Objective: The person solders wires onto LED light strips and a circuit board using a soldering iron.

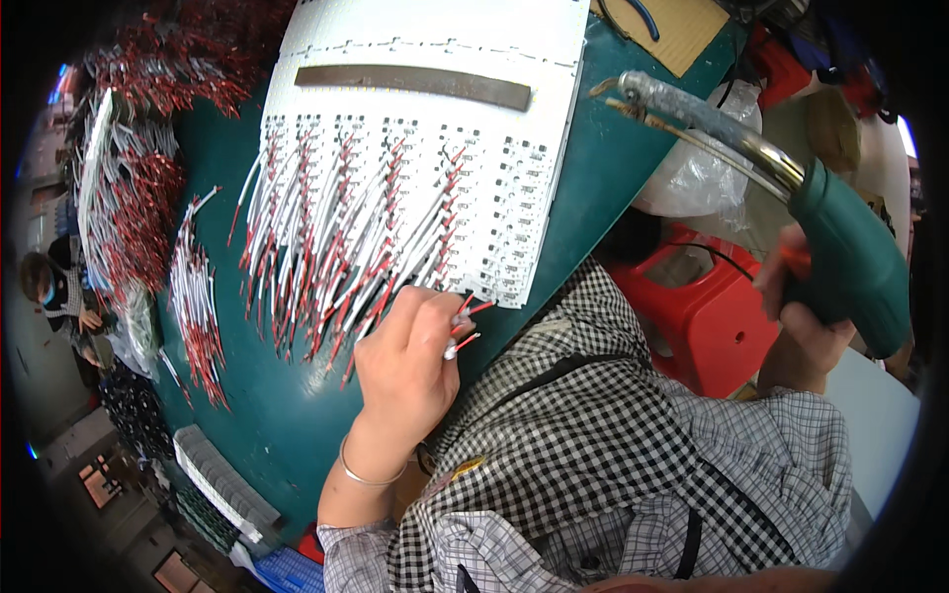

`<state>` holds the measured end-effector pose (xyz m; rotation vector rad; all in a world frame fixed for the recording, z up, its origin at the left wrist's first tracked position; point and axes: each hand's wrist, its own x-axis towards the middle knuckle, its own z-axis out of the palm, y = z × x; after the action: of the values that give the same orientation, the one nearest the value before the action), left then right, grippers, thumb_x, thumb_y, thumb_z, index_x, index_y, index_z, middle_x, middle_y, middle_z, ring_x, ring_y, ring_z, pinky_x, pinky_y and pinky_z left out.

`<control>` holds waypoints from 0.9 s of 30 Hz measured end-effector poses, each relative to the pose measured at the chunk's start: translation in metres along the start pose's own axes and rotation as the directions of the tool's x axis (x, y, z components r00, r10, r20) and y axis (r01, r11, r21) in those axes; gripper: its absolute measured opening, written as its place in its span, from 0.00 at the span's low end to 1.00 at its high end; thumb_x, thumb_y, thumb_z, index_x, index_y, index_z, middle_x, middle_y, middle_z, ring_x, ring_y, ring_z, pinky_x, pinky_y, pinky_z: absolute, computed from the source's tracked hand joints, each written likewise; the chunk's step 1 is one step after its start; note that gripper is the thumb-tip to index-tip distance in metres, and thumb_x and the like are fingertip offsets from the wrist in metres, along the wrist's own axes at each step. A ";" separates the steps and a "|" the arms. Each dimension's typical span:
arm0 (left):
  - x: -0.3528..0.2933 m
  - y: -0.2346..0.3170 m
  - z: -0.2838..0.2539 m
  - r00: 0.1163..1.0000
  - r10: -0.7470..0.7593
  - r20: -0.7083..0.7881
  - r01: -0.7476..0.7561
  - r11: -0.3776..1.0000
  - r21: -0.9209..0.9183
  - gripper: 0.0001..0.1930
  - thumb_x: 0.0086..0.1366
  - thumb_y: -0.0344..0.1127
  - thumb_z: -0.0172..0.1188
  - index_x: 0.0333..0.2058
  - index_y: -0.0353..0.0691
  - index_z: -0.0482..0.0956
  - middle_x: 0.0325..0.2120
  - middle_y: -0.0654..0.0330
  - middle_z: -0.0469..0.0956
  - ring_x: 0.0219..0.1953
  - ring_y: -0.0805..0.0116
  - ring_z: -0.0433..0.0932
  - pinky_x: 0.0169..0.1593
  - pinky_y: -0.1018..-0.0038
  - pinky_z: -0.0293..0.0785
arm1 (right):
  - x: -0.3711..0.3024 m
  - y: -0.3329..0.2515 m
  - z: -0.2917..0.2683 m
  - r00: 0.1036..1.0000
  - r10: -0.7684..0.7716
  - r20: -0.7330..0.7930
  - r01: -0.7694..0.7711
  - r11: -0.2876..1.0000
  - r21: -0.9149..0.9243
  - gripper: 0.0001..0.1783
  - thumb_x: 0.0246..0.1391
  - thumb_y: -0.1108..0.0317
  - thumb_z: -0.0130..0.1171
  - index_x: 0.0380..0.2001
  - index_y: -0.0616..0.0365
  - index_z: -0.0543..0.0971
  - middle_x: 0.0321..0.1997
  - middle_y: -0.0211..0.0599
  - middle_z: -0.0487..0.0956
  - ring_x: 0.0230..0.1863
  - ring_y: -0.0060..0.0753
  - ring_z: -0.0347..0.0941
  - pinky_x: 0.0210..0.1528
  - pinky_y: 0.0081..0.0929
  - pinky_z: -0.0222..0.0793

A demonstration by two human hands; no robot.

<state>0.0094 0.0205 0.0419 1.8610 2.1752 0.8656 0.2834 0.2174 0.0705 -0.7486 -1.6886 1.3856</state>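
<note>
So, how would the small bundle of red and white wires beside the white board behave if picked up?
The small bundle of red and white wires would probably feel light, its strands being thin. It may splay, as its ends spread unevenly.

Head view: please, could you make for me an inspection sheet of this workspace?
Surface: green table, partly covered.
Job's things: white board with brown bar across it; red-and-white wires in columns, rightmost pads without; wire bundle to the left.
Clutter: cardboard at the far right corner.
Hands: left hand holds short wires; right hand grips green-handled soldering tool, tip off the board.
Cables: black cable near red stool; tool's cord, nothing seen.
Surroundings: plastic bag beyond the table edge; another person at far left.
</note>
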 end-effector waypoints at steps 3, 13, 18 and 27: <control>-0.014 -0.001 0.019 0.995 -0.044 -0.090 0.051 0.996 0.076 0.19 0.43 0.15 0.59 0.37 0.36 0.79 0.23 0.58 0.73 0.24 0.65 0.75 0.25 0.73 0.70 | -0.011 0.000 0.000 0.963 0.199 0.185 -0.229 0.960 0.161 0.35 0.38 0.67 0.67 0.50 0.75 0.69 0.37 0.49 0.78 0.20 0.25 0.71 0.17 0.15 0.61; -0.031 0.003 0.037 0.984 -0.082 -0.158 0.098 0.991 0.095 0.25 0.39 0.14 0.55 0.39 0.39 0.82 0.20 0.61 0.69 0.18 0.69 0.70 0.20 0.73 0.66 | -0.034 0.040 0.015 0.776 0.246 0.581 -0.441 0.870 0.222 0.32 0.40 0.72 0.66 0.51 0.73 0.71 0.49 0.47 0.76 0.18 0.25 0.70 0.31 0.28 0.75; -0.036 0.004 0.040 0.982 -0.086 -0.170 0.102 0.991 0.086 0.25 0.39 0.13 0.54 0.39 0.38 0.81 0.20 0.61 0.69 0.19 0.68 0.71 0.21 0.73 0.66 | -0.033 0.042 0.020 0.777 0.215 0.592 -0.427 0.871 0.243 0.29 0.40 0.76 0.63 0.50 0.71 0.68 0.34 0.45 0.78 0.29 0.29 0.77 0.26 0.19 0.70; -0.033 0.011 0.038 0.981 -0.149 -0.127 0.159 0.985 0.071 0.27 0.37 0.13 0.53 0.40 0.39 0.82 0.21 0.60 0.68 0.20 0.67 0.71 0.22 0.72 0.67 | -0.032 0.036 0.023 0.751 0.290 0.593 -0.452 0.881 0.142 0.29 0.43 0.70 0.66 0.49 0.73 0.72 0.41 0.43 0.78 0.23 0.29 0.72 0.26 0.22 0.70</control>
<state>0.0440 0.0027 0.0081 1.6864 2.4243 0.8932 0.2779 0.1876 0.0271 -0.5657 -1.7621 2.2565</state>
